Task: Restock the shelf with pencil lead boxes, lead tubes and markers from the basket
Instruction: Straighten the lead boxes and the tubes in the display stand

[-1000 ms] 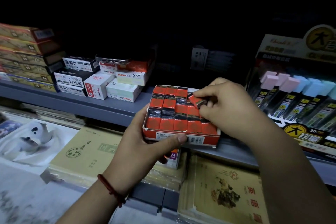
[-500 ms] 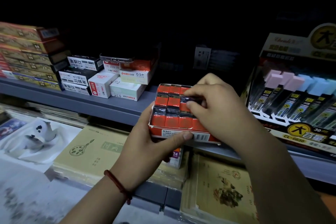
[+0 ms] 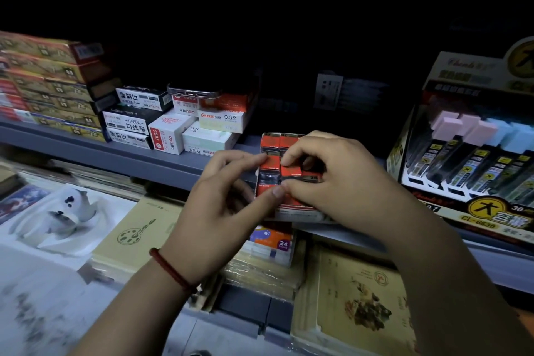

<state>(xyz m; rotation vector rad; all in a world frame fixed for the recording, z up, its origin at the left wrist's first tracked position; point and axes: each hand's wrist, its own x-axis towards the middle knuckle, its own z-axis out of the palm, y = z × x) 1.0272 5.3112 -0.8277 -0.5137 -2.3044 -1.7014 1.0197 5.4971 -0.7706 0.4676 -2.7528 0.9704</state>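
Pencil lead boxes [image 3: 278,143], small and red, sat packed in rows in an open display carton [image 3: 300,215] on the near edge of the shelf [image 3: 173,163], mid-scene.

Head view, the only one. Left hand [image 3: 228,202] gripped the carton's left wall, index tip at its far part, thumb nearer. Right hand [image 3: 341,179] was curled over the rows and pinched one lead box [image 3: 291,172] between finger and thumb. That box sat tilted, not level with its neighbours. Whether the dark patch just left of it was an empty slot could not be told. Basket was not in view. Lead tube display [image 3: 476,173] stood just right of the carton. White boxes [image 3: 208,140] were stacked to the left, apart from it.

Judgement: the step in hand looked to be seating this one box in its row. It seemed best done with the left hand bracing the carton so it could not slide off the shelf lip. The box needed squaring to its slot first, then a flat push from above with a fingertip, not the pinch. Forcing it in tilted would likely have jammed it or lifted the adjacent boxes.
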